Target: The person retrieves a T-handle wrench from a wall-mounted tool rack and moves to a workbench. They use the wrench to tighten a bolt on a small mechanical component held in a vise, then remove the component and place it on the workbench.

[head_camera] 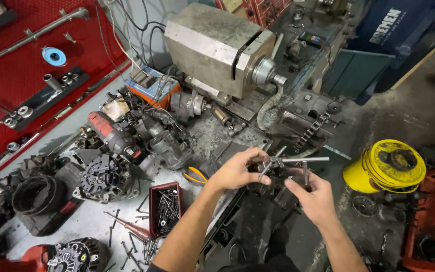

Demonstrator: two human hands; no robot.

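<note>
Place: at a cluttered workshop table [101, 221], seen from above, with a grey lathe-like machine [217, 50] at the far centre.
Tool in hand: a metal cross-shaped tool [283, 162], thin steel arms meeting at a hub, one long arm reaching right; it is held in the air at centre, above the dark, greasy near edge of the machine.
Left hand: the left hand [235, 171] has its fingers closed on the tool's left side, thumb and fingertips pinching near the hub.
Right hand: the right hand [315, 194] comes up from below right, fingers curled at a lower arm of the tool; how firmly they grip cannot be told.
Surface: grey, stained tabletop strewn with loose nails and screws.
Room: a red pegboard wall [21, 65] on the far left carries sockets and long bars; bare concrete floor on the right.
Around: a red tray of screws [166, 207] just left of the left forearm, orange-handled pliers [195, 175] beside it, a red-handled screwdriver [129, 227], alternators [101, 176] and a red power tool [114, 136] farther left.
Right side: a yellow drum [384, 166] stands on the floor, well apart from the hands.
</note>
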